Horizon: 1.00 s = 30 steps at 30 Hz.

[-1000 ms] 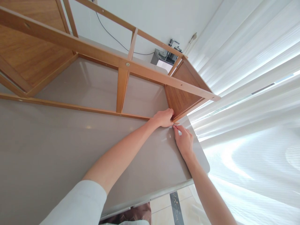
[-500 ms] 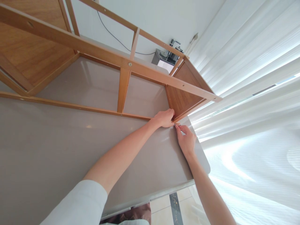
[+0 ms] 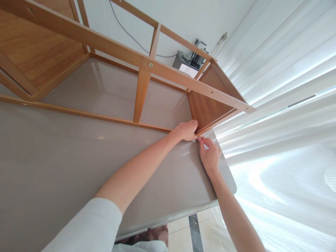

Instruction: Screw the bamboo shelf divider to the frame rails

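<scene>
A wooden furniture frame [image 3: 141, 94] with slatted rails and solid end panels lies on the grey table. My left hand [image 3: 187, 130] is wrapped around its lower rail at the near right corner, beside the right end panel [image 3: 214, 94]. Just right of that corner, my right hand [image 3: 210, 154] is closed in a pinch, thumb and forefinger together at the rail's end. Something small and thin shows at those fingertips, too small to name. A screw head [image 3: 150, 64] sits in the upper rail, and another lies near that rail's right end.
The grey table [image 3: 157, 178] has its rounded right corner near white curtains [image 3: 283, 140]. Behind the frame, a dark stand [image 3: 181, 60] holds a kettle set. A black cable [image 3: 131, 39] runs along the wall. Tiled floor [image 3: 181, 231] shows below the table's front edge.
The view has shifted slightly, so the frame appears a little higher and further right. Both hands stay at the same corner, with the right fingertips still pinched there.
</scene>
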Motion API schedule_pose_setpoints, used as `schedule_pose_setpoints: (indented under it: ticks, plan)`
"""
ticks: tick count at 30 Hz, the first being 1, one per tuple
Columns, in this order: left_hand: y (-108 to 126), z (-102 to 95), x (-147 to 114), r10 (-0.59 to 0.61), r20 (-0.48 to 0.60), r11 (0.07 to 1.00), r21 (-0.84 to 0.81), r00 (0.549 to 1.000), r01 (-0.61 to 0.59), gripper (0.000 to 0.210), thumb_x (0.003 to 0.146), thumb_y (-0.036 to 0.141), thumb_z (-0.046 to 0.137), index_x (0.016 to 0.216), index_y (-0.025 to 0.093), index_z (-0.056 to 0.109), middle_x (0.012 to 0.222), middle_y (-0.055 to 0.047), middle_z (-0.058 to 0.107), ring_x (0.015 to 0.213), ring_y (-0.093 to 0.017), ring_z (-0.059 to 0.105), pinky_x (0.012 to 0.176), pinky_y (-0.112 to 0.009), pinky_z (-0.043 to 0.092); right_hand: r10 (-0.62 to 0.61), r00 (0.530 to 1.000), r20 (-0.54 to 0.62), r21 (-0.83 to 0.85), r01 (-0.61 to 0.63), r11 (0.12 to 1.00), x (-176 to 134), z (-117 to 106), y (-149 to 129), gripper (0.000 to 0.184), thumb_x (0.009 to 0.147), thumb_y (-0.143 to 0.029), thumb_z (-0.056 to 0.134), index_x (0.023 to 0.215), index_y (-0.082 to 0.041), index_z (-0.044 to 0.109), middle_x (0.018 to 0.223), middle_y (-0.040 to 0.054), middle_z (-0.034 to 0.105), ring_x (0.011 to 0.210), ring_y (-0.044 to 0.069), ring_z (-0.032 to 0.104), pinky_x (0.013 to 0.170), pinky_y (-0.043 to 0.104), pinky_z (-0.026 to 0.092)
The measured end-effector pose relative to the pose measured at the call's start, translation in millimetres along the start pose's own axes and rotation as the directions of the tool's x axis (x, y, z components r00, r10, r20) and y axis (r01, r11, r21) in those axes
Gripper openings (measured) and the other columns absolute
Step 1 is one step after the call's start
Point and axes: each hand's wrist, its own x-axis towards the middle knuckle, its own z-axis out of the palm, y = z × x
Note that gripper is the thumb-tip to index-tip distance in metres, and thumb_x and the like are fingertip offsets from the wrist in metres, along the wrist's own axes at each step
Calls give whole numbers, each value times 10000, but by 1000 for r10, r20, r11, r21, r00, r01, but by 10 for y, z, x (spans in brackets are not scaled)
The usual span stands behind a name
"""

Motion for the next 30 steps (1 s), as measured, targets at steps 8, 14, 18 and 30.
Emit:
schedule_pose_setpoints:
  ticks: [8, 14, 18, 30]
  plan:
    - [26, -15, -24, -9, 3, 1000, -4, 1000, 9, 401, 817, 463, 595, 1132, 241, 482, 1268, -69, 597, 982, -267, 663, 753, -378, 521, 148, 988, 47, 108, -152, 983, 31, -79, -61, 378, 926, -572, 509, 920, -235, 681, 877, 46, 752, 842, 235, 703, 731, 306, 446]
    - [18, -7, -7, 12, -18, 1000, -1, 1000, -12, 430, 809, 498, 601, 1127, 232, 485, 1269, -75, 605, 998, -267, 661, 786, -378, 522, 238, 963, 124, 212, -260, 942, 96, -101, 2, 404, 885, -611, 550, 864, -227, 674, 879, 41, 764, 872, 230, 710, 758, 305, 492]
    - [7, 6, 2, 21, -24, 1000, 1, 999, -21, 399, 812, 472, 609, 1115, 240, 491, 1264, -60, 617, 998, -248, 664, 788, -357, 524, 283, 943, 173, 293, -324, 900, 108, -112, 18, 420, 861, -628, 571, 856, -218, 667, 904, 58, 769, 897, 241, 714, 767, 311, 513]
    - [-5, 11, 2, 14, -25, 1000, -6, 1000, -14, 435, 812, 509, 619, 1133, 246, 486, 1286, -49, 611, 1010, -245, 664, 787, -358, 528, 182, 983, 37, 145, -185, 972, 9, -79, -41, 352, 924, -566, 512, 882, -246, 652, 900, 22, 752, 851, 217, 702, 772, 317, 455]
